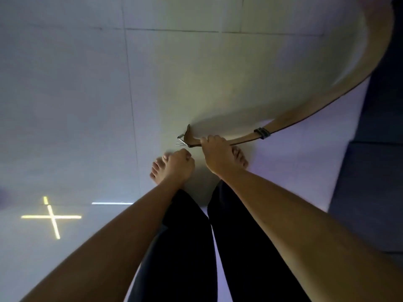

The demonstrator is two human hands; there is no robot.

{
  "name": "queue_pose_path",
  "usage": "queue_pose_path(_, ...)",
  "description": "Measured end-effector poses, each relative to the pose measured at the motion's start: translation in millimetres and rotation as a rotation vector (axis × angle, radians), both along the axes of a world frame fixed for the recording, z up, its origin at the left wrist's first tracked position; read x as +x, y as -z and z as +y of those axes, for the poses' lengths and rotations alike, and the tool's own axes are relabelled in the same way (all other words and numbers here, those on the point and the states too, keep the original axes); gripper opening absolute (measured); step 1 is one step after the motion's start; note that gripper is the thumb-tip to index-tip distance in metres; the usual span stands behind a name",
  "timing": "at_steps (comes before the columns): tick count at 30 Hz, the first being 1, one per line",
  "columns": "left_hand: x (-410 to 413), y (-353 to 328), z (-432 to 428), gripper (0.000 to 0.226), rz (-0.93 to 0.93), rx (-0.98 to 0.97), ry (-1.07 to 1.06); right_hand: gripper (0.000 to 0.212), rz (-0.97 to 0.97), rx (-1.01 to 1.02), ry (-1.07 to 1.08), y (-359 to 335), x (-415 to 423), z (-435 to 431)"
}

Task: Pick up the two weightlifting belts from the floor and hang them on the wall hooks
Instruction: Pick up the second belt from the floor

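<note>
Right hand (214, 155) is clamped on the tan belt (305, 112) near its buckle (184, 139), strap trailing far right, left hand (181, 164) fisted on nothing, so I'd probably grab the middle before lifting.

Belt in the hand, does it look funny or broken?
Not broken. The belt just bends in a long curve up and to the right from the right hand, which grips it near the metal buckle. The left hand is a fist holding nothing visible.
</note>
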State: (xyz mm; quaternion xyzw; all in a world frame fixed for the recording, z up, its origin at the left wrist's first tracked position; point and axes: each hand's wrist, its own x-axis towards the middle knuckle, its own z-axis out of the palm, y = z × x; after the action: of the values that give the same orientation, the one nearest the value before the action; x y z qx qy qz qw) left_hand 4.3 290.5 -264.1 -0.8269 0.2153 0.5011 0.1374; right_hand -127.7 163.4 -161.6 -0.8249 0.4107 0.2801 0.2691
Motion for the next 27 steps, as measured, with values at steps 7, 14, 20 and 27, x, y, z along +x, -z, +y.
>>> queue_pose_path(7, 4.5, 35.4, 6.7, 0.042, -0.023, -0.074, -0.186, 0.024, -0.083, 0.035, 0.210, 18.0, 9.2, -3.9)
queue_pose_path(14, 6.0, -185.5, -76.2, 0.049, 0.174, -0.384, -0.676, 0.021, -0.295, 0.191, 0.604, -99.6, 44.2, -36.1)
queue_pose_path(20, 34.2, -354.2, -148.9, 0.041, 0.397, -0.688, -0.968, 0.019, -0.657, 0.254, 1.004, -261.4, 88.5, -86.1)
queue_pose_path(27, 83.1, -581.9, -218.9, 0.030, 0.372, -1.008, -0.809, 0.020, -0.848, 0.227, 1.150, -486.6, 110.7, -135.4)
